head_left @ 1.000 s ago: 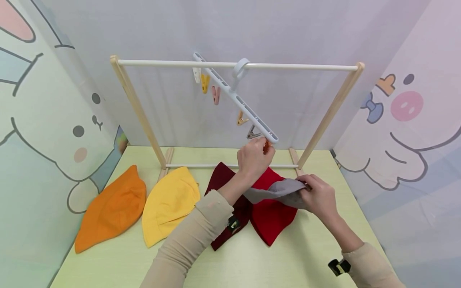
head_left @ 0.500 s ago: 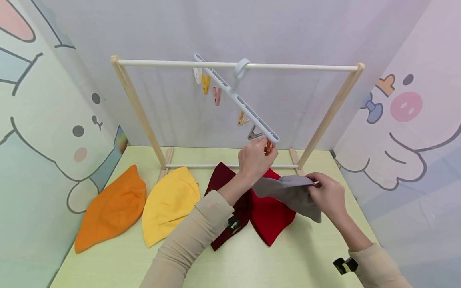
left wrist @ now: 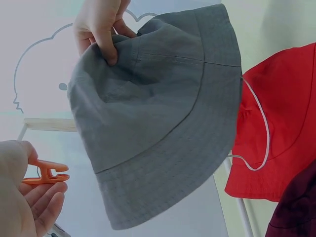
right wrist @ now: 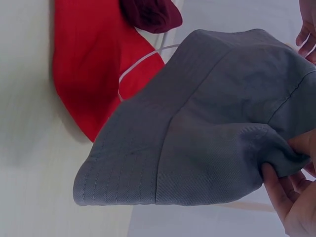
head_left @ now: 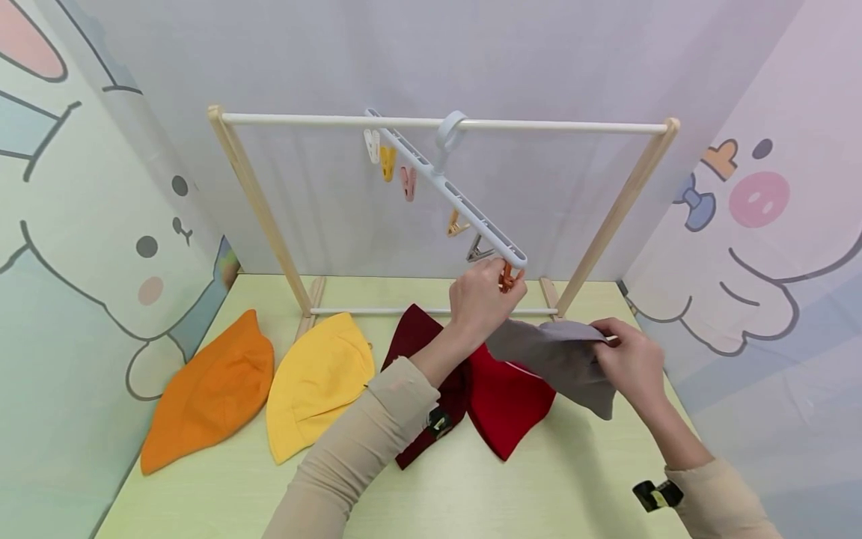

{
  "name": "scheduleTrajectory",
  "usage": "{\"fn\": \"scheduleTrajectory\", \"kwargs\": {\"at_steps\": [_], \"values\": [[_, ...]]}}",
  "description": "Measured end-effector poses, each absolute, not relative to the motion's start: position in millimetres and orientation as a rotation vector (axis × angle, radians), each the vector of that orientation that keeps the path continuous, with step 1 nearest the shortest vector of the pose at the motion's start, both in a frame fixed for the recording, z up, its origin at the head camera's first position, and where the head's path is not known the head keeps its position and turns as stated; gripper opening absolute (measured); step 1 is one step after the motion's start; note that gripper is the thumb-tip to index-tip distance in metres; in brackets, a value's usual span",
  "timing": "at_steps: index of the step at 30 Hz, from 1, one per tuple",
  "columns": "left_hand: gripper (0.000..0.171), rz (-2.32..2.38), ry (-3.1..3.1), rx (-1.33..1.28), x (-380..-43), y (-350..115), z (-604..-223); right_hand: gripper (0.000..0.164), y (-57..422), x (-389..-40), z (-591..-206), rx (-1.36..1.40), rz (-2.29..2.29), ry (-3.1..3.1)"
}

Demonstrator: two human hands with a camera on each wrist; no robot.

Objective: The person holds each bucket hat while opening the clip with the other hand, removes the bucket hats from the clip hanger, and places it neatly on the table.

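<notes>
My left hand [head_left: 480,298] pinches an orange clothespin [left wrist: 48,174] that hangs at the near end of a pale blue clip hanger [head_left: 465,201]. In the left wrist view the clothespin's tips face the hat with a gap between them. Below and to the right, my right hand [head_left: 631,364] pinches the crown of a grey bucket hat [left wrist: 158,111]. The hat hangs with its brim toward the table, and a white cord [left wrist: 264,126] loops from the brim. Under it in the head view lies a red hat [head_left: 508,404], beside a dark maroon hat [head_left: 414,329] partly covered by my left arm.
The hanger hooks over the white rod [head_left: 303,120] of a wooden-legged rack. Other clips hang along it, including white [head_left: 372,146], yellow [head_left: 387,163] and pink [head_left: 408,183] ones. An orange hat [head_left: 212,397] and a yellow hat [head_left: 319,382] lie on the table's left [head_left: 222,494].
My right hand has moved right with the grey hat, whose side now opens out over the red hat. My left hand and the hanger's near end have shifted slightly right.
</notes>
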State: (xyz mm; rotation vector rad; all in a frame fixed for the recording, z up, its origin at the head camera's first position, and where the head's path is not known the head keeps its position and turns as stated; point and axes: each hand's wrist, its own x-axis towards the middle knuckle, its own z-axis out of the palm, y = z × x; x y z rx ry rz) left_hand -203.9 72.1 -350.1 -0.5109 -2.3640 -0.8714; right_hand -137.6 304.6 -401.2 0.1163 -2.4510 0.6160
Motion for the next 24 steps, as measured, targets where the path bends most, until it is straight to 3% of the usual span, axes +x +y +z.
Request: {"fn": "scheduleTrajectory", "kwargs": {"at_steps": [24], "values": [[0.016, -0.881, -2.403, -0.542, -201.0, 70.8, -347.6, 0.017, 325.9, -130.3, -387.3, -0.116, 0.652, -2.454]]}}
